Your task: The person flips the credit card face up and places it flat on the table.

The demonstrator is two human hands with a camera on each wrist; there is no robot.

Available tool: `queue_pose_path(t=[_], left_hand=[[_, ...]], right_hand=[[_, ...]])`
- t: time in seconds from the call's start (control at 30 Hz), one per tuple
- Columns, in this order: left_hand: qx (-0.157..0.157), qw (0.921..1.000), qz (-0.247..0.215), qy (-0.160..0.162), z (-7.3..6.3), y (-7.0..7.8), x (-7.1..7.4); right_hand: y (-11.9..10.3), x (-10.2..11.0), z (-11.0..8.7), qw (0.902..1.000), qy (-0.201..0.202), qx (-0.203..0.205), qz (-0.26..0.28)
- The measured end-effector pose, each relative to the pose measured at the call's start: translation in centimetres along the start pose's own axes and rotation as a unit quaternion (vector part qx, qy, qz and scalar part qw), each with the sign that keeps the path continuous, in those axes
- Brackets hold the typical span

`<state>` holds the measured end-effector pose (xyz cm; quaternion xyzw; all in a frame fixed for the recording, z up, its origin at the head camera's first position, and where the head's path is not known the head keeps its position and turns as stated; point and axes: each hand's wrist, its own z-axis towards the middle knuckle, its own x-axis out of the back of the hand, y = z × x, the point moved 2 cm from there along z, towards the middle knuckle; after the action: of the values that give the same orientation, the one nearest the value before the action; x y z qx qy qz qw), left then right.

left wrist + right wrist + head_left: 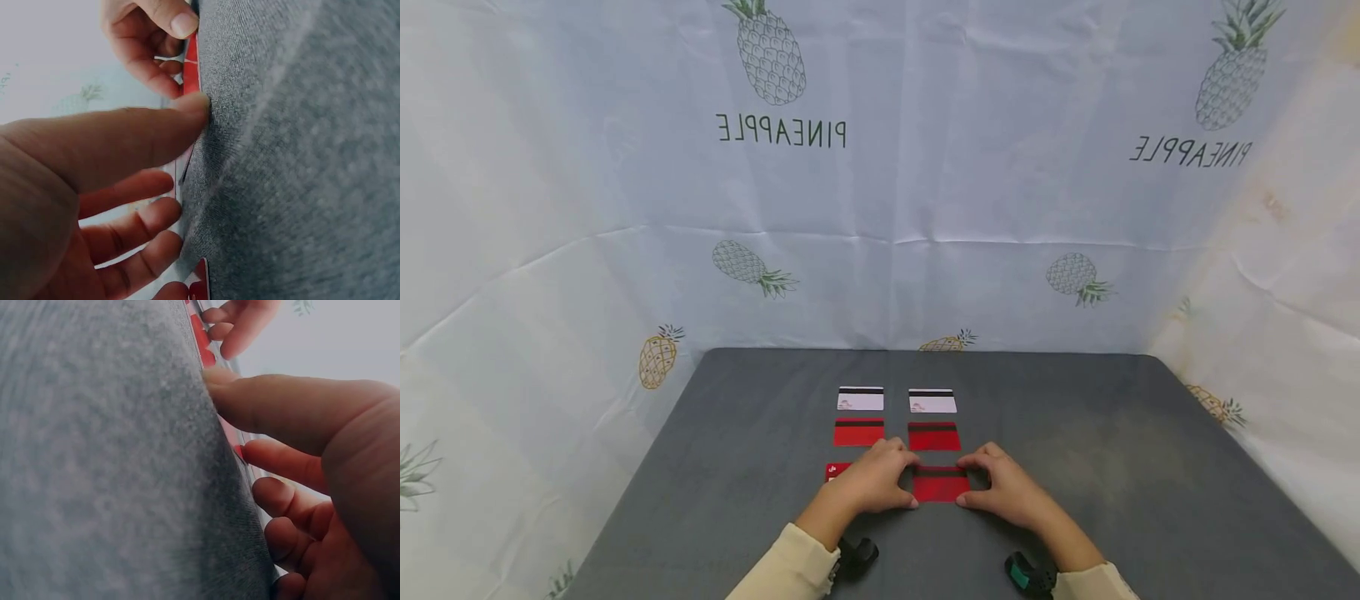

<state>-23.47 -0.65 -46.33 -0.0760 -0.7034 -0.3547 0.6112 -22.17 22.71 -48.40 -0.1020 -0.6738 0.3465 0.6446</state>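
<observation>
A red card [941,485] with a dark stripe along its far edge lies flat on the grey table, nearest the person. My left hand [875,477] holds its left side, thumb at the near corner and index finger at the far one. On the right side, my right hand [1006,490] grips it the same way, its remaining fingers curled loosely. Beneath the left hand another red card [836,469] shows only a corner with white marks; the rest is hidden. Both wrist views look along the tabletop, with the held card edge-on between the thumbs.
Beyond the hands lie two red striped cards [859,432], side by side, and behind them two white striped cards [861,399]. The grey table [737,467] is enclosed by a pale curtain [895,183] printed with pineapples. A dark band device sits at each wrist.
</observation>
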Motion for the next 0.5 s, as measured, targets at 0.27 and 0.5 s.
queue_pose_path(t=[0.27,0.5], left_hand=[[0.023,0.9996,-0.013,0.007,-0.21,-0.21,-0.07],[0.017,0.9996,-0.003,0.022,-0.29,-0.40,-0.25]], right_hand=[[-0.18,-0.20,0.11,0.9998,-0.004,-0.018,-0.001],[-0.60,-0.31,0.24,0.9988,0.013,-0.043,-0.018]])
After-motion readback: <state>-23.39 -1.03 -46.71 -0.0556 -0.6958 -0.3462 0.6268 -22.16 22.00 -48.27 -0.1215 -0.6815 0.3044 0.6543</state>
